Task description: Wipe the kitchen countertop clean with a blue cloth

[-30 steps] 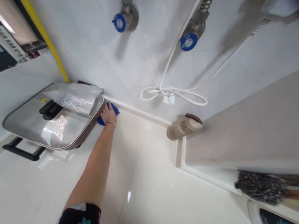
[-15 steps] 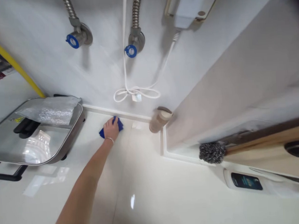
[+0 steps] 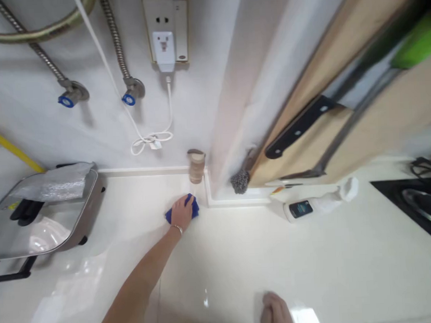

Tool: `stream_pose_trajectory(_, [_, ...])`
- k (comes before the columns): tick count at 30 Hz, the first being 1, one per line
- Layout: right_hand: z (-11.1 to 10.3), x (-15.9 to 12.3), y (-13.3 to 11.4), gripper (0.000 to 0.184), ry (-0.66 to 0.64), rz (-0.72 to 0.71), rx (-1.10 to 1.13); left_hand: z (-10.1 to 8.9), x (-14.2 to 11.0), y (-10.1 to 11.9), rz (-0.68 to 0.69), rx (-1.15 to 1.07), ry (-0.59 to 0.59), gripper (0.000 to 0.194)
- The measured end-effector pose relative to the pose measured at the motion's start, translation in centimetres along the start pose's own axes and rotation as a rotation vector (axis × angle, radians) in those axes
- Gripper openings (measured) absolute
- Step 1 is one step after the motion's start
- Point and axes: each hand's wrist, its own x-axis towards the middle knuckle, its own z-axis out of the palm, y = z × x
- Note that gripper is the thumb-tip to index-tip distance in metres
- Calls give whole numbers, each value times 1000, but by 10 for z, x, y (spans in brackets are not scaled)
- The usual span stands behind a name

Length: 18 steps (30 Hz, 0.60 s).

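My left hand [image 3: 182,214] presses a blue cloth [image 3: 195,208] flat on the pale glossy countertop [image 3: 220,257], its fingers closed over the cloth. Just beyond it, a brownish translucent cup [image 3: 196,169] stands in the corner against the wall ledge. At the bottom edge my right hand [image 3: 276,313] rests on the countertop, partly out of view. Its fingers look curled together, and I see nothing in them.
A lidded electric pan [image 3: 84,219] with a plastic-wrapped packet [image 3: 54,184] on top is at left. To the right are a steel-wool scrubber [image 3: 240,181], a cutting board [image 3: 372,124] with knives before it, a white spray bottle [image 3: 319,204] lying down and a black stove [image 3: 416,209].
My left hand and the cloth have moved right along the counter, close below the cup. The view has swung right, and my right hand has come into sight at the bottom.
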Motion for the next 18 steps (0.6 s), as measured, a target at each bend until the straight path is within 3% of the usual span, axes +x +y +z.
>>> stream_pose_trajectory(7, [-4, 3, -22, 15, 11, 74, 30, -1, -73, 93, 177, -43, -54, 44])
stream_pose_trajectory(12, [-6, 5, -22, 17, 25, 87, 60, 0, -129, 152, 350, -133, -123, 44])
stream_pose_trajectory(15, [-10, 5, -20, 19, 19, 75, 57, -8, -160, 155, 497, -218, -169, 44])
stream_pose_trajectory(18, [-16, 2, -19, 19, -5, 62, 69, -26, -186, 128, 499, -243, -219, 45])
